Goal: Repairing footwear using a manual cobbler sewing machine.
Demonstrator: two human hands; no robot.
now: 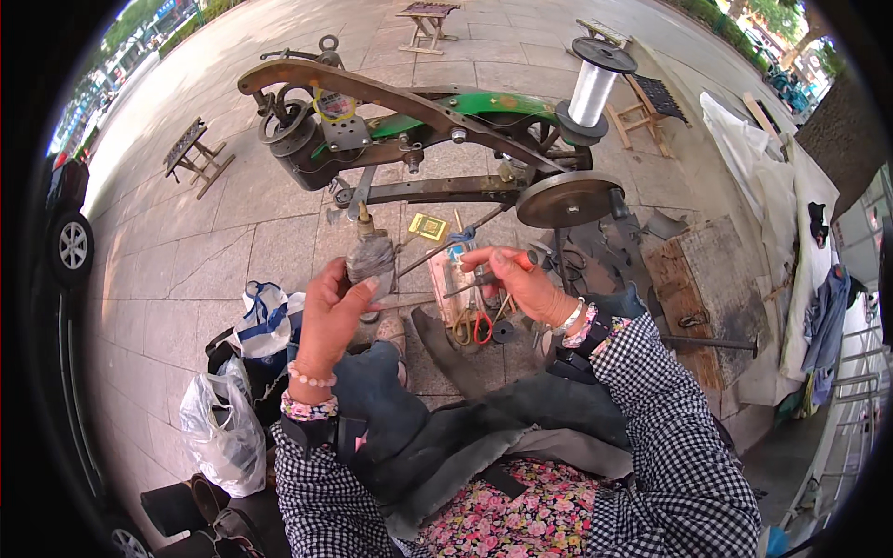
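Note:
My left hand (327, 312) is closed around a small grey, wrapped-looking bottle (372, 256) with a narrow brass-coloured nozzle pointing up. Level with it on the right, my right hand (530, 288) grips a slim dark tool with an orange end (532, 259); its exact kind is unclear. The two hands are apart above my lap, where a dark cloth (502, 418) lies. Beyond them stands a hand-cranked sewing machine (419, 116) with green and rusty metal arms.
A spool of pale thread (592, 93) tops the machine. Red-handled scissors (484, 327) and other tools lie below my right hand. A wooden box (702, 298) stands at right, plastic bags (223, 437) at left. Folding stools (197, 153) dot the paving; a parked car (70, 279) edges the left.

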